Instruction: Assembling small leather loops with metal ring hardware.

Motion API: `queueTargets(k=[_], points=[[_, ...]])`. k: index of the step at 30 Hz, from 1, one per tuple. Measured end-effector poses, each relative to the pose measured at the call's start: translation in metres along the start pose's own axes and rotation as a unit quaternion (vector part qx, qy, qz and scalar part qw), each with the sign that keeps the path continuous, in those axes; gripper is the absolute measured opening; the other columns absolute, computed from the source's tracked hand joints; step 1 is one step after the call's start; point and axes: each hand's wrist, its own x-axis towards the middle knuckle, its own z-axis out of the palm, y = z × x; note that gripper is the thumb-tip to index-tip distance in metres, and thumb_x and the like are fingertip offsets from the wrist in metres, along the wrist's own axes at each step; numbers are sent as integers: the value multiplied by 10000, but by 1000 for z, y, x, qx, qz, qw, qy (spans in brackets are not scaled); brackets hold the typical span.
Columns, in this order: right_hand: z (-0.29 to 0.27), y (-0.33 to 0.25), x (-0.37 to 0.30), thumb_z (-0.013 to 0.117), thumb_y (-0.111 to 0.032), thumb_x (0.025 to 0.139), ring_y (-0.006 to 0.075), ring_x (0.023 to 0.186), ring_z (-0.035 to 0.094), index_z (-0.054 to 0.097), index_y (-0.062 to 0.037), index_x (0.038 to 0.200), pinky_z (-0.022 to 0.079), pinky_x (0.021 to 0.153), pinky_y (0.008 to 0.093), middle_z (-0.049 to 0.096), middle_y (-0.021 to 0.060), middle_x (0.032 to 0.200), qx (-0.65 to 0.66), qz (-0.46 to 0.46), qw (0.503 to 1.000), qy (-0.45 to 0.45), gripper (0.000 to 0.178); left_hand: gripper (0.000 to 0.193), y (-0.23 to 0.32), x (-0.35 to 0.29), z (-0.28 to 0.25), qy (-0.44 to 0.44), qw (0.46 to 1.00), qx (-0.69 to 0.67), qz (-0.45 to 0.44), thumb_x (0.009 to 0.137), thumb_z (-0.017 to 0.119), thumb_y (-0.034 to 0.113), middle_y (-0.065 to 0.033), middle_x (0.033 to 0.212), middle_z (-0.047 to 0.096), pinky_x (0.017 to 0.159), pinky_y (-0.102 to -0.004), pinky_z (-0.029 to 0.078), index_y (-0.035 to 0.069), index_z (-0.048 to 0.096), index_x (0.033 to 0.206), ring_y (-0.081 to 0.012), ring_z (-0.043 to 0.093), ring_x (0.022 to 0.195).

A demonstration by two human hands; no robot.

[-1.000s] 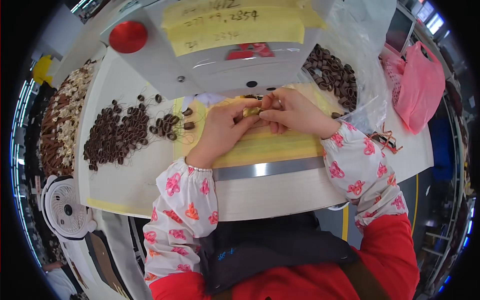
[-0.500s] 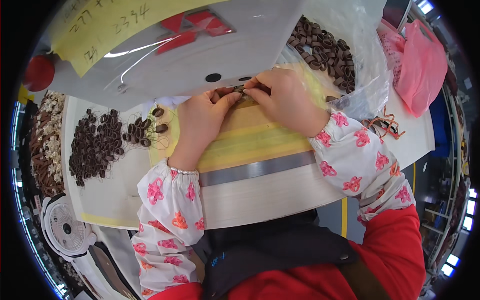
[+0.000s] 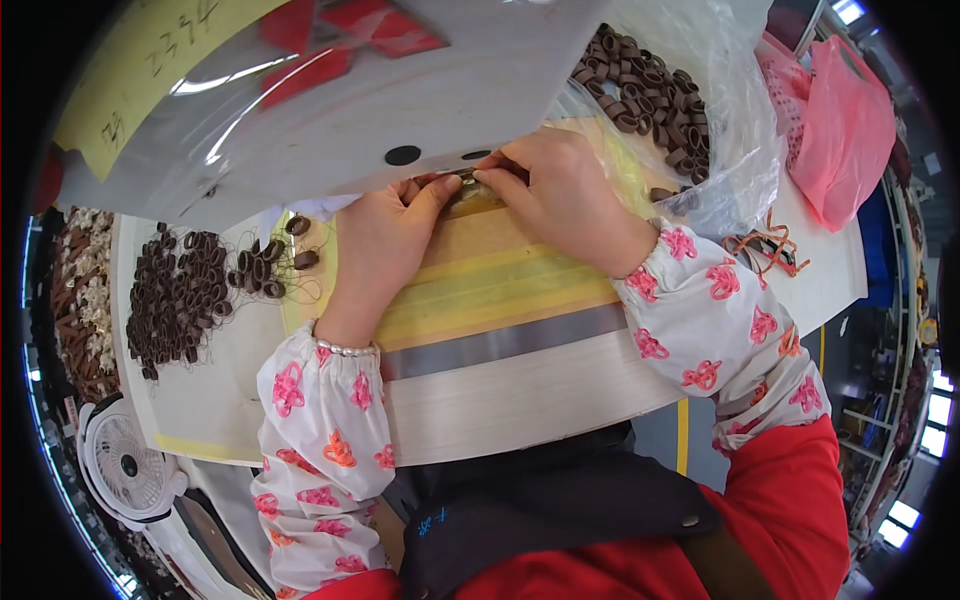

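My left hand [image 3: 380, 245] and my right hand [image 3: 562, 195] meet under the lower edge of a pale grey sewing machine [image 3: 360, 120]. Both have thumb and forefinger pinched on a small brown loop [image 3: 468, 178], which fingers and machine mostly hide. Beneath my hands, yellow tape [image 3: 500, 295] and a metal strip [image 3: 510, 340] cross the work surface. To the left lies a pile of brown loops [image 3: 180, 295] with loose threads, and a smaller cluster [image 3: 258, 268] sits nearer my left wrist. More brown loops [image 3: 655, 100] fill a clear plastic bag [image 3: 735, 130] beyond my right hand.
A pink plastic bag [image 3: 845, 130] hangs at the table's right edge. Orange cords [image 3: 770, 250] lie near my right sleeve. At the lower left stands a white fan [image 3: 128, 462]. Brown and cream pieces [image 3: 85, 300] are heaped beyond the table's left side.
The view has shifted slightly, so the machine and left pile appear farther left. My hands keep their pinch under the machine, with only a slight movement.
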Motion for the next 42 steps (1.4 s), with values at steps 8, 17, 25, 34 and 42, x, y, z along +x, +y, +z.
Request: queueTargets(k=[8,17,25,34,42], points=[[-2,-3,2,624,-80,733,286,544,570,600,54,736,442,512,329,583,173,627,-40,5,999,-11,136,292,-6,1,1,8,1000,9,4,763,678,314,52,510,481,459,-201,319,25,651,740,-12,374,488],[-7,-4,7,636,-114,721,276,512,571,615,55,707,448,504,320,583,172,588,-84,26,995,-44,170,281,-1,-1,1,12,999,-11,34,777,669,290,60,525,491,459,-193,317,13,636,743,-7,369,489],[-7,-5,10,646,-95,695,342,606,563,528,6,671,445,541,403,565,162,614,-45,67,995,-64,157,266,-4,1,2,0,1000,5,1,777,673,269,56,549,515,466,-179,318,6,641,795,4,378,504],[-7,-3,9,654,-119,700,326,617,572,544,-9,654,452,550,390,581,147,631,-43,83,993,-70,162,277,-1,-2,0,7,1000,-11,19,782,632,289,-2,513,520,478,-228,362,12,643,781,-46,437,484],[-5,2,4,647,-113,721,279,559,557,550,1,702,433,518,339,570,123,620,-50,31,997,-44,151,238,0,-1,2,38,995,11,88,788,624,256,-46,534,556,482,-249,370,19,646,794,-94,489,483]])
